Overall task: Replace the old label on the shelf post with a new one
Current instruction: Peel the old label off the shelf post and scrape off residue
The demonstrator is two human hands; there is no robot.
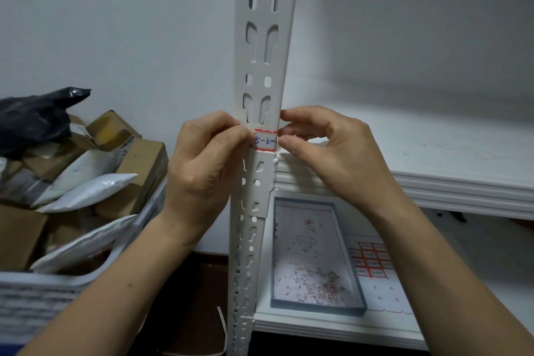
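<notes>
A white slotted shelf post (265,46) runs up the middle of the view. On it, just above the upper shelf's edge, sits a white label (266,140) with red borders and blue handwriting. My left hand (202,165) pinches the label's left end with thumb and forefinger. My right hand (326,150) touches the label's right end with its fingertips at the post's edge. On the lower shelf lies a sheet of red-bordered labels (371,261), partly hidden by my right forearm.
A shallow grey-rimmed tray (348,311) holding small reddish paper scraps lies on the lower shelf. The upper white shelf (433,159) stretches right. At left, a white basket (43,292) holds cardboard boxes, white mailer bags and a black bag (34,118).
</notes>
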